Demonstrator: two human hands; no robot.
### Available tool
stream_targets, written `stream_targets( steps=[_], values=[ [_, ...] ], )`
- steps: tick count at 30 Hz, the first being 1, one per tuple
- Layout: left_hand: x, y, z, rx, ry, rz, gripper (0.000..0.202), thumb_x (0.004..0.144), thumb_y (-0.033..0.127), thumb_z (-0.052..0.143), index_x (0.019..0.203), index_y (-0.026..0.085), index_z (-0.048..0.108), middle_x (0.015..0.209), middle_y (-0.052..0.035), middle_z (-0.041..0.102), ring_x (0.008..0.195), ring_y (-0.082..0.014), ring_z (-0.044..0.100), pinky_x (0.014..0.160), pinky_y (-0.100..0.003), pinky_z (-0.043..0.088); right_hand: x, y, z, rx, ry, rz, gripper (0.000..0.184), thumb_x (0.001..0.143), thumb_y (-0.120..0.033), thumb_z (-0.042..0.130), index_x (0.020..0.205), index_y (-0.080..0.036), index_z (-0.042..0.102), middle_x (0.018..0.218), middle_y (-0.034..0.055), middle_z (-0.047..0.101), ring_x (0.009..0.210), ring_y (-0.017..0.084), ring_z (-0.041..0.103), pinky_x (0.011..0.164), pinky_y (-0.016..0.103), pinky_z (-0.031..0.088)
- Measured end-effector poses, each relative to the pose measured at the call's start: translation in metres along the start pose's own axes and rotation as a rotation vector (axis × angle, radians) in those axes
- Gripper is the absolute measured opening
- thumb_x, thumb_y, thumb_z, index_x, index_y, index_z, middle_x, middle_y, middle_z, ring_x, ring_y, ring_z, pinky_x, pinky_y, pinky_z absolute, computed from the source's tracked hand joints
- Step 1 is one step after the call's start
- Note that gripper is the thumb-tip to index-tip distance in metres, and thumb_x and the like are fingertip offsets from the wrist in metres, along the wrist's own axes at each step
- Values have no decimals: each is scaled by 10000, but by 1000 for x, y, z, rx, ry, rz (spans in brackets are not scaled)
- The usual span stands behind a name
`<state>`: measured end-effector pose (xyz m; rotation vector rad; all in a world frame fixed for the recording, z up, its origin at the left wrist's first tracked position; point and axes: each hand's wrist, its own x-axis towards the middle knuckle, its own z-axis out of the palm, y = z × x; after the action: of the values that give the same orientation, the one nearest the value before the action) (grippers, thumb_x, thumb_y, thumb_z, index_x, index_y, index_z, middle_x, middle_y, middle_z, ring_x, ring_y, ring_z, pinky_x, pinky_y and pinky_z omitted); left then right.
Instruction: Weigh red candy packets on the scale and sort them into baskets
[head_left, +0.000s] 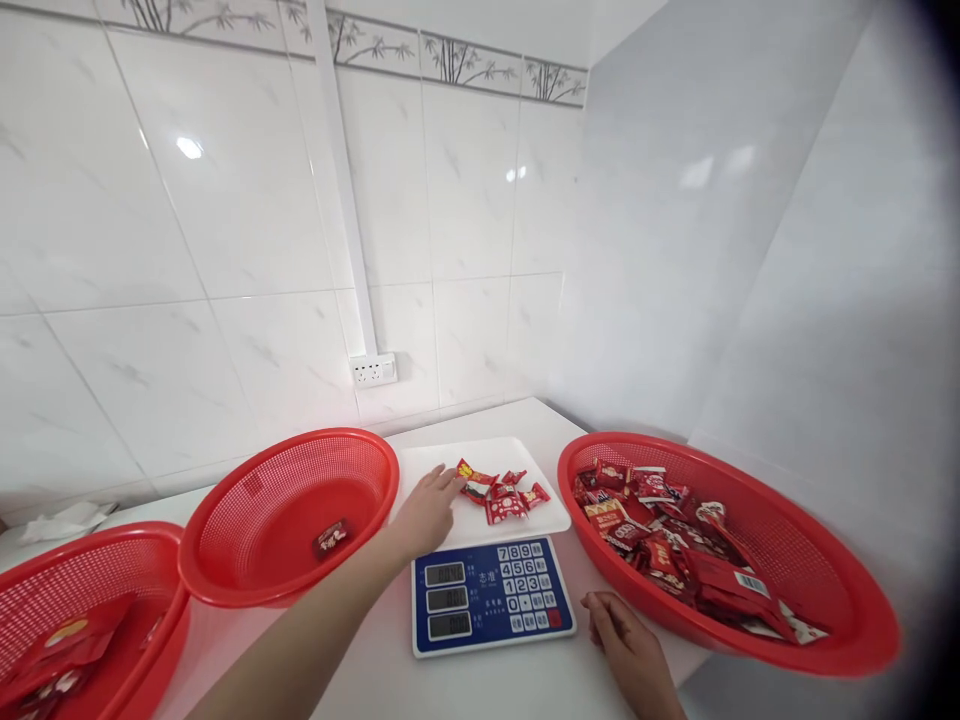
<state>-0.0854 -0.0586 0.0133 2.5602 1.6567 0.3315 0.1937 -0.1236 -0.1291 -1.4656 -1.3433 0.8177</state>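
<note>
My left hand (426, 512) reaches over the white weighing tray (435, 458) with its fingers stretched out. Its fingertips are at the edge of a small pile of red wrapped candies (507, 508), touching or nearly touching a candy with a yellow end (474, 482). In front of the tray is the scale's blue keypad panel (491, 600), with grey displays whose digits are hard to read. To the right of the panel, my right hand (621, 640) rests at the table with its fingers curled in and nothing visible in them.
A red basket (847, 610) at the right holds many candies and packets. Another red basket (292, 500), left of the scale, has one dark red packet (331, 538). A third basket (161, 570) with red packages stands at the far left. A power socket (373, 370) is on the tiled wall.
</note>
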Motion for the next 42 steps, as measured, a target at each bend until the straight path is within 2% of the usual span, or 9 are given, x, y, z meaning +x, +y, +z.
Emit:
stream_targets(
  steps=[7,13,19,22,27,30,36,39,42],
  values=[
    [32,8,4,11,44,36,445,826,56,344,1196,225,526,1212,-53,583,1165,-197,480,1004,-352,334,-6,-9,0,13,47,-31,462,752,-636,420,714,-204,580,528,-5,499,527,175,513,538,271,433],
    [-4,-21,-36,96,219,-218,471,832,49,307,1257,200,443,1181,-96,591,1060,-229,548,848,-337,436,-9,-15,2,31,58,-19,460,738,-647,437,699,-211,578,524,-5,504,519,175,511,533,268,431],
    [-40,-47,-64,148,358,-368,414,887,141,240,1236,126,462,1271,-144,508,1220,-270,406,997,-433,312,-8,-13,2,54,37,-6,463,751,-642,423,708,-207,576,532,-10,492,527,167,503,534,263,424],
    [-33,-25,-53,-2,287,-254,381,897,220,303,1214,117,488,1288,-132,498,1248,-261,372,1011,-420,317,-7,-11,3,52,20,-11,456,754,-637,423,712,-206,566,526,-16,475,524,167,498,527,262,416],
    [-2,42,-12,-136,124,-6,343,860,334,447,1166,207,540,1186,-56,586,1117,-194,501,961,-315,389,-6,-8,3,31,27,-30,463,758,-647,412,699,-212,561,521,-14,485,512,168,496,515,262,413],
    [17,67,8,-151,58,55,338,818,333,508,1131,218,559,1136,-67,605,1066,-232,523,901,-349,421,-5,-9,1,7,14,-45,479,764,-653,394,702,-210,565,522,-13,488,517,167,501,521,262,418],
    [32,64,13,-169,36,-32,289,842,171,385,1065,172,570,1061,-115,616,988,-250,555,846,-371,419,-7,-13,1,5,27,-50,476,759,-655,404,669,-210,549,509,-18,475,510,159,485,508,251,407],
    [19,57,-2,-212,100,-87,320,887,217,302,1099,170,537,1045,-106,618,955,-223,569,824,-330,427,-8,-13,3,16,51,-43,484,754,-668,397,646,-215,527,504,-22,453,504,155,463,499,245,398],
    [-7,59,-12,-466,137,-91,326,890,255,308,1148,193,497,997,-59,636,889,-182,585,787,-276,441,-8,-18,5,36,43,-61,476,742,-665,426,625,-213,520,513,-22,441,513,152,448,506,242,393]
  ],
)
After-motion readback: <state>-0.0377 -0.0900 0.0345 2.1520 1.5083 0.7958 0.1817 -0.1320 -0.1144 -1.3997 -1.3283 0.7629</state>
